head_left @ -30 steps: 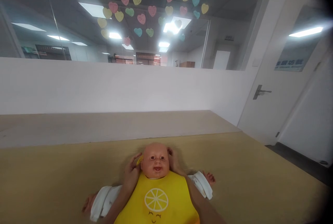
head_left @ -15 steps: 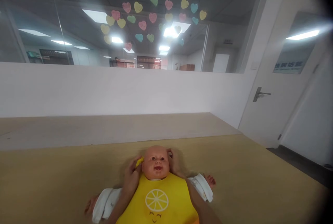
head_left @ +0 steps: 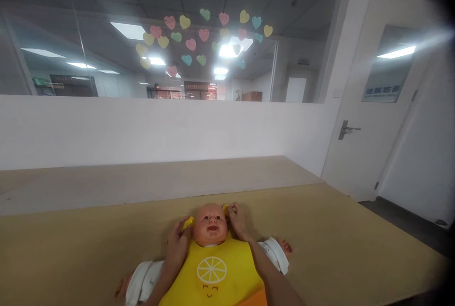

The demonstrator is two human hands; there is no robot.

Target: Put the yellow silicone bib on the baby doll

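While supine, doll (head_left: 210, 230) head away, lengthwise.

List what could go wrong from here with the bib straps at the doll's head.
1. The left hand and right hand each pinch a yellow strap end beside the baby doll; a small tab like that might slip free.
2. The straps would meet behind the doll's neck, out of view, so fastening could miss.
3. Pulling may shift the yellow bib off the doll's chest.
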